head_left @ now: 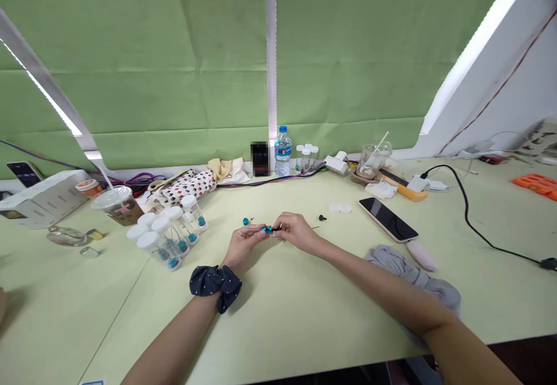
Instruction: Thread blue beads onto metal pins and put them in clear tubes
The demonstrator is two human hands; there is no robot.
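Observation:
Above the middle of the table, my left hand [243,244] pinches a small blue-and-black part [267,229] from the left. A thin, rod-like piece runs from it along my left fingers. My right hand [296,231] has its fingers closed on the black end of the same part, and a thin dark line sticks out to the right behind it. The part's exact kind is too small to make out. Just behind my left fingers lies a small teal ball-like piece [246,221]. A small black piece [322,218] rests right of my right hand.
Several white-capped see-through tubes [161,240] with teal pieces stand at left. A phone [389,220] and a grey cloth [413,278] lie at right. At the back are a water bottle [282,152], drink cups and cables. A black cable [483,237] crosses the right side.

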